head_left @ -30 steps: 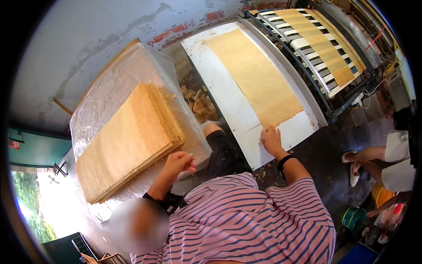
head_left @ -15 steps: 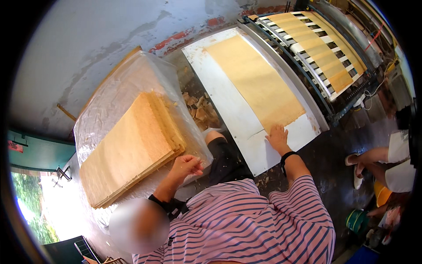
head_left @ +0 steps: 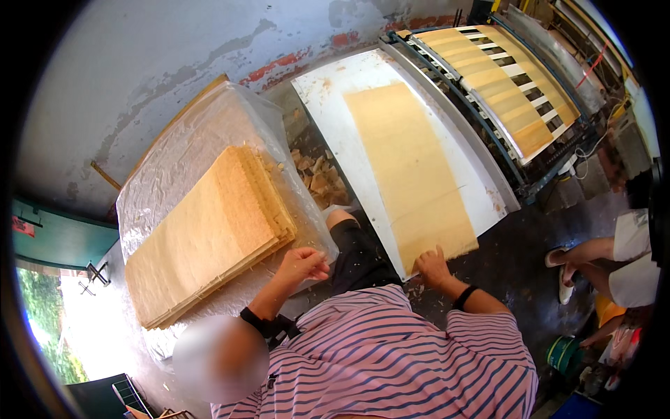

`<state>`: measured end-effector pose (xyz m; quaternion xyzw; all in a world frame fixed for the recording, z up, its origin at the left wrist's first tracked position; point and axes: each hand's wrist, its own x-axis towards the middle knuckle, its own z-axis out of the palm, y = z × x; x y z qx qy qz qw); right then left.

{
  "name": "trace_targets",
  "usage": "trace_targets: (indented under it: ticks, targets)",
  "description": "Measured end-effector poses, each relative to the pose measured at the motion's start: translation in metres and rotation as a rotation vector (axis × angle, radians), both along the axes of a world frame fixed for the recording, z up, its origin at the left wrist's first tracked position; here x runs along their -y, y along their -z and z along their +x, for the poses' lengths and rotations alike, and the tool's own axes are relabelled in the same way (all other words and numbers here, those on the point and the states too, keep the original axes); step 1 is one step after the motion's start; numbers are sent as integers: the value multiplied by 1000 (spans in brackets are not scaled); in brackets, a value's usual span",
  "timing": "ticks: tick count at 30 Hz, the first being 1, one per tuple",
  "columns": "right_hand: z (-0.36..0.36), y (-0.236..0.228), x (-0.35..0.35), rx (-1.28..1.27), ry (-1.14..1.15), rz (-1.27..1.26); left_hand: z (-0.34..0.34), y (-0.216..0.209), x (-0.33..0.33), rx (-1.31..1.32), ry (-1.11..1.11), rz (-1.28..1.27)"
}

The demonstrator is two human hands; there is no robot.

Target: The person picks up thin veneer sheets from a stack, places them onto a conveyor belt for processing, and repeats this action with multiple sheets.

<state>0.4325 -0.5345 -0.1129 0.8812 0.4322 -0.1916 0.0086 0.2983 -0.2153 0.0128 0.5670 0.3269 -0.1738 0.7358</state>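
A long tan sheet of thin wood veneer (head_left: 412,160) lies flat on a white sloping board (head_left: 335,105), its near end reaching the board's near edge. My right hand (head_left: 431,265) is closed on the near left corner of this sheet. My left hand (head_left: 303,265) hovers by the near corner of a thick stack of veneer sheets (head_left: 202,237); its fingers are curled in, and nothing shows between them. The stack has ragged edges and rests on clear plastic sheeting (head_left: 188,146).
Beyond the board, a slatted machine (head_left: 453,84) carries more veneer strips. Broken veneer scraps (head_left: 321,174) fill the gap between stack and board. At the right a seated person (head_left: 628,258) is partly visible, near a green bucket (head_left: 564,354). A peeling wall (head_left: 174,63) stands behind.
My right hand has drawn the veneer sheet down the board toward me and now grips its corner. Veneer on the machine has shifted a little. My left hand has barely moved.
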Motion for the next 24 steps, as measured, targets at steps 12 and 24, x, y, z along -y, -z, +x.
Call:
trace_targets:
  ticks: [12,24]
  targets:
    - [-13,47,17,254,-91,297,-5,-9,7,46,35,9]
    - [21,-105,-56,293,-187,560,6,-29,20,475,307,869]
